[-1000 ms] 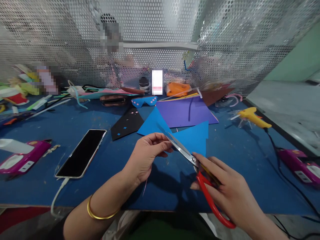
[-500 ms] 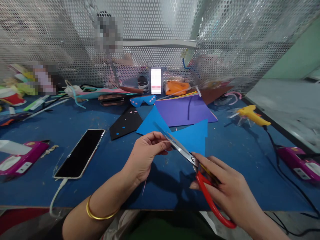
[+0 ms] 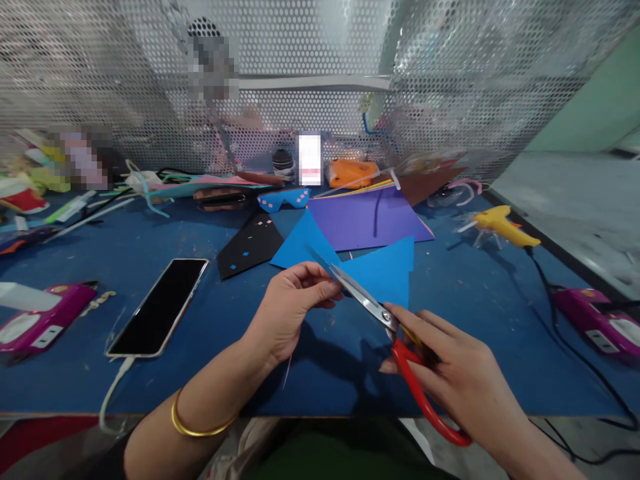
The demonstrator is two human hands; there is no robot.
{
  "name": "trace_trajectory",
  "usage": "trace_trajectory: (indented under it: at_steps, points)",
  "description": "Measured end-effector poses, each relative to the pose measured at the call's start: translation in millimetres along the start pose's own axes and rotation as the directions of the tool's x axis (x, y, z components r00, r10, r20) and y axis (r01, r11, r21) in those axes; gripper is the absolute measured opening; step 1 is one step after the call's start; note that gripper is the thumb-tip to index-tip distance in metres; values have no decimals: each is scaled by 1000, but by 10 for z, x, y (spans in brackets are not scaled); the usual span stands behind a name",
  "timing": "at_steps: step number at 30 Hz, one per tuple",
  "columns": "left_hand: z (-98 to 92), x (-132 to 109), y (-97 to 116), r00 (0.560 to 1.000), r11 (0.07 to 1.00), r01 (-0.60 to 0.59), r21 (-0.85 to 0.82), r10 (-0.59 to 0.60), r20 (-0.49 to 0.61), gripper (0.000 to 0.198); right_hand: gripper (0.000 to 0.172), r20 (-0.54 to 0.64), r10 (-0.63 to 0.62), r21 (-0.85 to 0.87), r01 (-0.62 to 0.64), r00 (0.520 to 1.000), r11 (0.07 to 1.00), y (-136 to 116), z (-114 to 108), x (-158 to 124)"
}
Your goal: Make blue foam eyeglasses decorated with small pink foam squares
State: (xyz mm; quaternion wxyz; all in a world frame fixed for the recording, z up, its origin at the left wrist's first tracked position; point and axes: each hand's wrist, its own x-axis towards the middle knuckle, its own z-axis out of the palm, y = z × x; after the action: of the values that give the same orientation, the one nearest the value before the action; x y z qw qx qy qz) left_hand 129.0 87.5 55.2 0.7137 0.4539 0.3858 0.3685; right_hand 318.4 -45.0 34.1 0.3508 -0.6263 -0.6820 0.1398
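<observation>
My right hand (image 3: 450, 360) is wrapped round a pair of scissors (image 3: 367, 303) with red handles, blades pointing up and to the left. The blade tips are slightly apart and lie close to the fingertips of my left hand (image 3: 295, 300). Thumb and fingers of that hand are pinched together; a thin pink strip (image 3: 288, 371) hangs below it, its upper part hidden by the hand. Just beyond the blades lie two pieces of blue paper (image 3: 385, 267). A black sheet (image 3: 250, 250) with small pink and blue bits on it lies to their left.
Purple sheets (image 3: 370, 220) and a blue paper mask (image 3: 284, 199) with pink squares lie farther back. A phone (image 3: 160, 307) on a cable lies left. On the right are a yellow glue gun (image 3: 505, 225) and a magenta power strip (image 3: 600, 323). A perforated metal panel (image 3: 310, 60) stands behind.
The view has shifted slightly. Both hands and the scissors keep nearly the same pose, and the papers lie as before.
</observation>
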Motion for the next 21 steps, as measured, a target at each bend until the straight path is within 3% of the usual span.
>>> trace_trajectory:
  at_steps: [7, 12, 18, 21]
  points:
    - [-23, -2, -8, 1000, 1000, 13, -5, -13, 20, 22, 47, -4, 28, 1, -28, 1000, 1000, 14, 11, -33]
    - [-11, -9, 12, 1000, 1000, 10, -1, -10, 19, 22, 48, -80, 92, -16, -93, 993, 995, -12, -15, -16]
    - [-5, -18, 19, 999, 1000, -26, 17, 26, 23, 23, 55, 15, 118, -33, -117, 993, 993, -27, -25, -20]
    - [-8, -13, 6, 999, 999, -38, 36, 37, 29, 22, 57, 8, 102, -65, -101, 995, 993, -33, -8, -10]
